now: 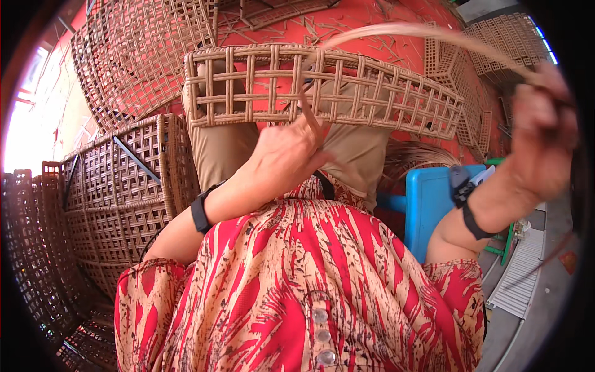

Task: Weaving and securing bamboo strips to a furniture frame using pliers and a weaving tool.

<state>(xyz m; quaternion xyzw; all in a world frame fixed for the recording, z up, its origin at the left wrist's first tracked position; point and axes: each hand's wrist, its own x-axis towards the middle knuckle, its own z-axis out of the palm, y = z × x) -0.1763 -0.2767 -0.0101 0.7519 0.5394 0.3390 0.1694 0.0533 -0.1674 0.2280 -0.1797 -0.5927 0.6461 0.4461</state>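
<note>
Left hand (282, 155) at frame centre, fingers pinched on a short end of rattan strip at the lower edge of the woven rattan panel (322, 87), which lies across the person's lap in the upper middle. Right hand (539, 139) raised at far right, blurred, fingers closed around a long rattan strand (421, 31) that arcs from the panel across the top of the frame. Black wristbands on both wrists. Stacked woven frames (118, 180) at left, blue plastic stool (427, 204) right of centre, red floor (372, 18) strewn with scraps.
</note>
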